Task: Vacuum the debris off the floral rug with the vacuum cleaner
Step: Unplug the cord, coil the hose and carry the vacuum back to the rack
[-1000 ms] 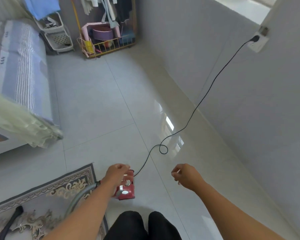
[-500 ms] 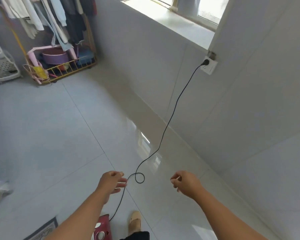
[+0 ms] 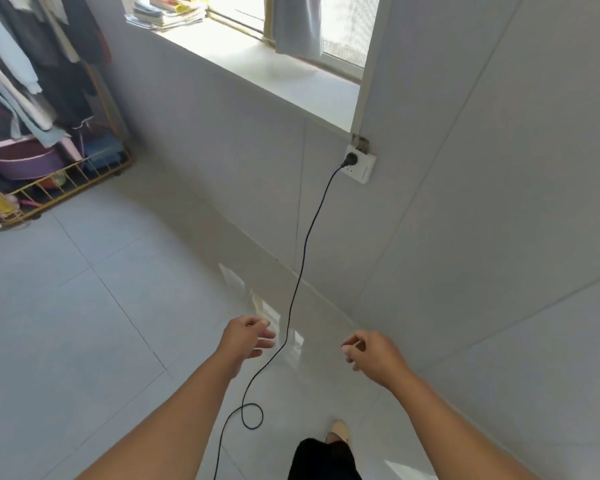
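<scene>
The cord (image 3: 302, 258) is black, its plug (image 3: 350, 160) is also black, and the socket (image 3: 359, 164) is white against the plain pale grey wall (image 3: 222, 168). My floor (image 3: 66, 323) is of glossy light grey tiles with thin darker lines between them, my trousers (image 3: 323, 459) are black and my slipper (image 3: 338, 431) is beige. In the corner the wire rack (image 3: 70, 181) is yellow, the basin (image 3: 25, 164) is purple, and the hanging clothes (image 3: 14, 64) are light blue, black and cream.
</scene>
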Demonstrator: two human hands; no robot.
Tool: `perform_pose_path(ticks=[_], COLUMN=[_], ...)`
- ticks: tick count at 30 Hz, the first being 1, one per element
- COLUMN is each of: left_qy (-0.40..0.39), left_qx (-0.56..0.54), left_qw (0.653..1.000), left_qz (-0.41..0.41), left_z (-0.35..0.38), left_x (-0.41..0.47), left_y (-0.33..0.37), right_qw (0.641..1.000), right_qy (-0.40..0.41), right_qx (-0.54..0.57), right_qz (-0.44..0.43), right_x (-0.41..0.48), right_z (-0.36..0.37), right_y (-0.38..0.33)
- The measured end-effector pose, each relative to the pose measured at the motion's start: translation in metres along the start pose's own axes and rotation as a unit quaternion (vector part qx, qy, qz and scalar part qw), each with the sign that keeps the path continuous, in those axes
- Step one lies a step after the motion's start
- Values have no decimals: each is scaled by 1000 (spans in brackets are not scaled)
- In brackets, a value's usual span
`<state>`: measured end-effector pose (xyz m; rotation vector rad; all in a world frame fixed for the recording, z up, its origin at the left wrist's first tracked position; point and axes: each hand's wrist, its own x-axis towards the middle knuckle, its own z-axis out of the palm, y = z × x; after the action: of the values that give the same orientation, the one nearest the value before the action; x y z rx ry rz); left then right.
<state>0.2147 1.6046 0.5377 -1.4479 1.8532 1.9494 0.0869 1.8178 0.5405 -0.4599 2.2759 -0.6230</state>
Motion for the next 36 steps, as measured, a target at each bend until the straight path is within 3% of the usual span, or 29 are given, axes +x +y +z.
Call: perform_pose_path(ticks=[10, 17, 28, 36], left_qy=[14, 2, -15, -73], left_qx=[-23, -6, 79, 117], left_qw=[1000, 999, 986, 983], left_qz=[5, 44, 147, 119], left_z=[64, 76, 115, 133], left_x=[89, 164, 268, 303], left_y=[121, 194, 314, 340], right_qw=[1000, 999, 973, 964], right_qy=[-11, -8, 95, 178], right_qx=[11, 34, 205, 182], right_qz=[-10, -13, 57, 82], right_x=[129, 213, 296, 330], right_z=[-112, -147, -197, -223], right_y=[-23, -63, -112, -124])
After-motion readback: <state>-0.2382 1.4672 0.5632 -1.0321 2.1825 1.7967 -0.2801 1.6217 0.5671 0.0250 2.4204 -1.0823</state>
